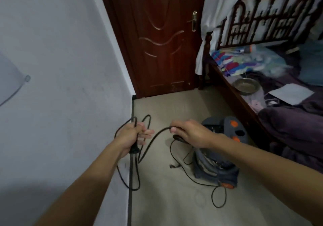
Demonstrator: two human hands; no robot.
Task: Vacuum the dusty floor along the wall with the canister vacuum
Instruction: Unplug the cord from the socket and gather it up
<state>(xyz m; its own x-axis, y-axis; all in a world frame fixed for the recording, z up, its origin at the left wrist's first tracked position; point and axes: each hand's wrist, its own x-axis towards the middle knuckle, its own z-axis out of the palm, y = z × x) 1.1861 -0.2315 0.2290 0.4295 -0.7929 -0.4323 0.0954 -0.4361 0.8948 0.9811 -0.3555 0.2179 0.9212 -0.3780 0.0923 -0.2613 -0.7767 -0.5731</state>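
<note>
In the middle of the frame, we have the power cord (157, 132) strung between both hands. The left hand (130, 135) is clenched round several loose loops of it, with the plug (134, 150) poking out below the fist. The right hand (190, 133) pinches a single strand between thumb and fingers. The canister vacuum (218, 166) sits on the floor (166, 208) just right of centre, below and behind the right hand, near the bed.

We judge the cord light, limp and prone to tangling, so it is best fed out loop by loop and held near the plug. The canister looks heavier and rigid, and we would lift it by its top or tow it by its hose. A dark piece under the right palm may be a handle or a hose end, but the blur leaves us unsure.

The wall (61, 68) fills the left of the frame, with a dark skirting strip (130, 190) at its foot. A brown door (157, 33) closes the far end at top centre. The bed (288, 121) on the right carries a metal bowl (246, 86) and a sheet of paper (291, 93). Slack cord trailing over the floor beside the canister lies across the strip to be cleaned, and we think it could snag.
</note>
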